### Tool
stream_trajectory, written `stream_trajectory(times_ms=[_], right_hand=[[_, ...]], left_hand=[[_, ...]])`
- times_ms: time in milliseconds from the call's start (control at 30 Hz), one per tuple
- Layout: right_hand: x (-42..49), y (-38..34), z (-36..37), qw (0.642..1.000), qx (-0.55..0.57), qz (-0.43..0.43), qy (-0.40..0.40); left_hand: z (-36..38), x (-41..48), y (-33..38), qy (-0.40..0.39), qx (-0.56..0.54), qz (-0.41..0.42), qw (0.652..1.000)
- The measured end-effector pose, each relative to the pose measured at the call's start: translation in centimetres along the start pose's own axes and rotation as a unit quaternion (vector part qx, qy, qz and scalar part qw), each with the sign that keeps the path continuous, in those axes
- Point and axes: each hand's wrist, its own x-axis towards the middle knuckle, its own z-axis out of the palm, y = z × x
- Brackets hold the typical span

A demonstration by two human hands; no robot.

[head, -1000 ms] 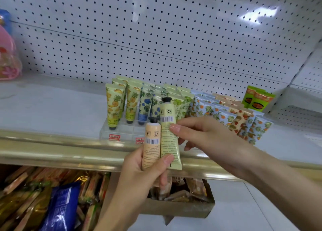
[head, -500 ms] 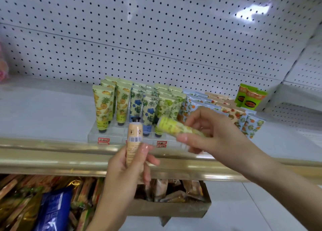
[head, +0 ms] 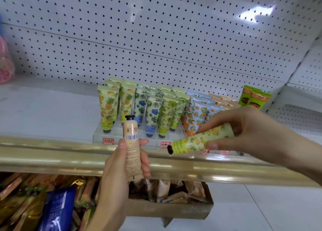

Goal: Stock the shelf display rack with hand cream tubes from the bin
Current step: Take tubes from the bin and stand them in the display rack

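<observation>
White shelf [head: 43, 108] with gold front rail [head: 52, 154], pegboard [head: 156, 38] behind. Nearest, below the rail: cardboard box [head: 174, 209] and snack packs [head: 52, 204], blurry, cut off at the bottom. Left hand [head: 113, 175]: grip wrapped round peach tube [head: 133, 152], upright, cap up, barcode facing camera. Right hand [head: 252, 126]: grip pinching yellow-green tube [head: 200, 141], near-level, cap pointing left, tail hidden in fingers, just in front of clear rack [head: 118, 134]. Rack holds patterned tubes [head: 153, 112] standing cap-down, right rows partly hidden by the hand. Green boxes [head: 252, 98] far right. Pink item [head: 5, 68] cut off at the left edge.

One head-worn wide-angle view looks forward and down, close on the shelf [head: 43, 108] and pegboard [head: 156, 30].
</observation>
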Motion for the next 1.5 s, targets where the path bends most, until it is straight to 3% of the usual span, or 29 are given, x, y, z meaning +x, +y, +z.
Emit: stream_trajectory(times_ms=[333,567,733,933,1500], right_hand=[[2.9,-3.4,0.2,0.993,0.086,-0.046,0.07],[7.8,-6.7,2.6,0.993,0.039,-0.1,0.047],[10.6,-7.9,5.1,0.989,-0.036,-0.122,0.077],[12.1,-8.3,7.1,0.984,-0.106,-0.114,0.082],[12.6,-9.2,8.5,0.987,-0.139,-0.064,0.051]], left_hand=[[-1.9,-0.2,1.9,0.029,0.019,0.03,0.999],[-3.4,-0.2,3.2,0.084,0.065,0.056,0.993],[-4.1,-0.4,4.0,0.085,0.032,0.066,0.994],[-5.0,0.1,4.6,0.104,0.045,0.05,0.992],[-6.3,0.5,5.0,0.081,0.025,0.027,0.996]])
